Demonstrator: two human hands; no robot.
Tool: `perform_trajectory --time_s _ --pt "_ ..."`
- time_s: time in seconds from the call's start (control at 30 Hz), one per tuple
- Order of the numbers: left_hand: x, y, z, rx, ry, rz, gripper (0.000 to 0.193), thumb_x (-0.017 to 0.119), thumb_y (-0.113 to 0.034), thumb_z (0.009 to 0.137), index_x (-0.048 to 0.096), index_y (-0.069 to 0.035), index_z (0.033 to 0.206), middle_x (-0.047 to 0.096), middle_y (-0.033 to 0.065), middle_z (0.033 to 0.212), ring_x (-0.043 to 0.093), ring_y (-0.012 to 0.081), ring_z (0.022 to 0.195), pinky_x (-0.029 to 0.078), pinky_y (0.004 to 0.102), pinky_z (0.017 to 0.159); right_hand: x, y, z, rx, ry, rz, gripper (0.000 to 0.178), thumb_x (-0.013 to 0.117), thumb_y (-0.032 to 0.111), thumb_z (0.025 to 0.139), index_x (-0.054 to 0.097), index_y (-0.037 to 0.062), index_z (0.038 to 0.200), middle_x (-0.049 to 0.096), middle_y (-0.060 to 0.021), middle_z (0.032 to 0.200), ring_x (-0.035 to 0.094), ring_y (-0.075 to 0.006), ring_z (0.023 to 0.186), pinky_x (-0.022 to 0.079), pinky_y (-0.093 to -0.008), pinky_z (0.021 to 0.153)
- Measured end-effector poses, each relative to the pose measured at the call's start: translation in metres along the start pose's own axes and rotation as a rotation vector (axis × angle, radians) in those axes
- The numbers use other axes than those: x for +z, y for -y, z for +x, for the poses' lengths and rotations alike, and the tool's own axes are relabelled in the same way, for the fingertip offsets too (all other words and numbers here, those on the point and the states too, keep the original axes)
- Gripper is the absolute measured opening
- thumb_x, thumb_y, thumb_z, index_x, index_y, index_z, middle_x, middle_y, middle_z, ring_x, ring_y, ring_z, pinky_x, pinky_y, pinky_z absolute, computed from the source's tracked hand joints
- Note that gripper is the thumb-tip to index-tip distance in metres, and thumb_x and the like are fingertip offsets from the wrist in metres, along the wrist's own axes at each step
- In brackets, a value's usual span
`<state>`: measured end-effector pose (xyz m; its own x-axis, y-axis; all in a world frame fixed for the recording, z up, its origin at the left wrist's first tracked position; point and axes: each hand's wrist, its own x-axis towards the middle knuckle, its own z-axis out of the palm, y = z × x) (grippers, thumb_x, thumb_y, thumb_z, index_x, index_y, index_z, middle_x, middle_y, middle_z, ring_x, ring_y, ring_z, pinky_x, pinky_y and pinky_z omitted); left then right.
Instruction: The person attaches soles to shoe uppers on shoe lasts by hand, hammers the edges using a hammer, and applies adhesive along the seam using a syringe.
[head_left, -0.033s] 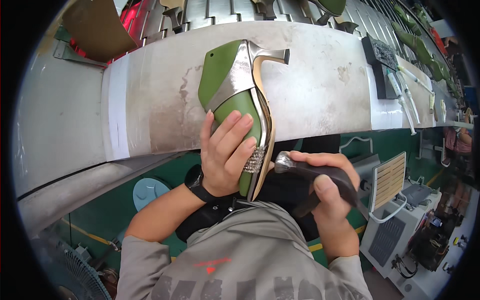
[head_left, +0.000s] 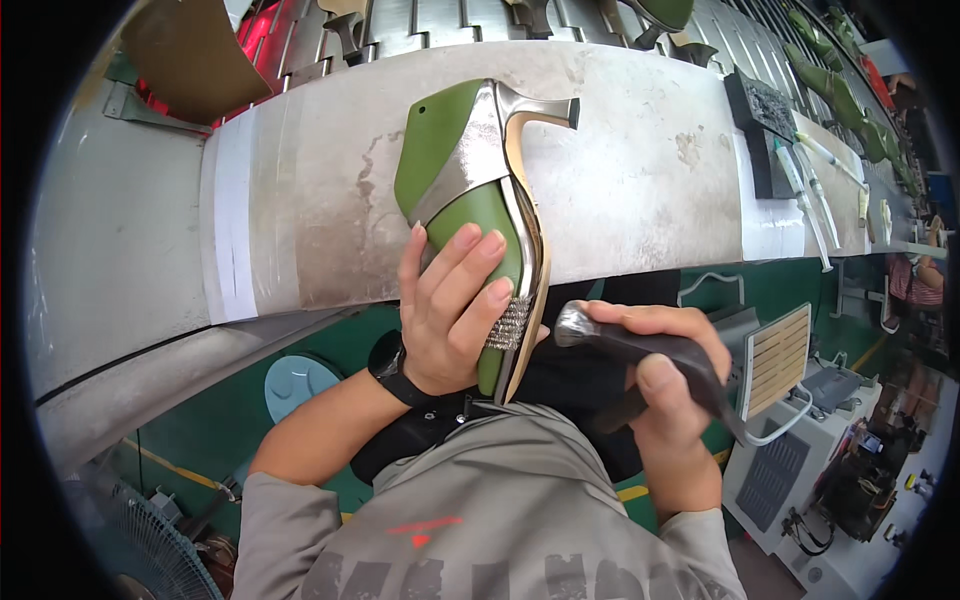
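While left grip [head_left: 445, 315] clasps green last [head_left: 425, 150], glittery strap [head_left: 510, 322]

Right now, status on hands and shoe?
Left hand gripping green heeled shoe. Right hand holding dark tool, shiny end off sole. Possibly in the way: left fingertip past sole edge.

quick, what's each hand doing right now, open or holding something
Left hand: closed, holding the silver heeled shoe on its green form.
Right hand: closed, gripping a dark tool with a shiny metal end.

Head-worn fisheye looks down, apparently from nearby.
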<state>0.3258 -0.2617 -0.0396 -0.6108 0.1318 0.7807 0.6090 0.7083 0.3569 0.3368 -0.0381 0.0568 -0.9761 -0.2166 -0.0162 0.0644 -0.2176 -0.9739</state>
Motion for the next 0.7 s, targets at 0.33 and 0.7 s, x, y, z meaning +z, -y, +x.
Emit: perform_trajectory --time_s 0.33,0.7 --pt "0.007 0.0 -0.007 -0.034 -0.068 -0.04 0.032 0.063 -0.018 0.103 0.052 -0.014 0.133 0.063 0.0112 0.142 0.06 0.0305 0.135 0.031 0.0688 0.122 -0.005 0.011 0.045 -0.038 0.218 -0.164 0.033 0.079 0.012 0.088 0.071 -0.0045 0.115 0.075 -0.0277 0.12 0.075 -0.0364 0.113 0.059 -0.0436 0.101" --pt "-0.001 -0.003 -0.002 -0.067 0.007 -0.045 0.031 0.062 -0.013 0.103 0.053 -0.011 0.132 0.065 0.0127 0.14 0.061 0.0311 0.134 0.031 0.0665 0.123 0.007 0.044 0.076 -0.32 0.524 -0.562 0.031 0.086 0.011 0.079 0.073 -0.0048 0.102 0.078 -0.0228 0.1 0.08 -0.0356 0.092 0.066 -0.04 0.084"
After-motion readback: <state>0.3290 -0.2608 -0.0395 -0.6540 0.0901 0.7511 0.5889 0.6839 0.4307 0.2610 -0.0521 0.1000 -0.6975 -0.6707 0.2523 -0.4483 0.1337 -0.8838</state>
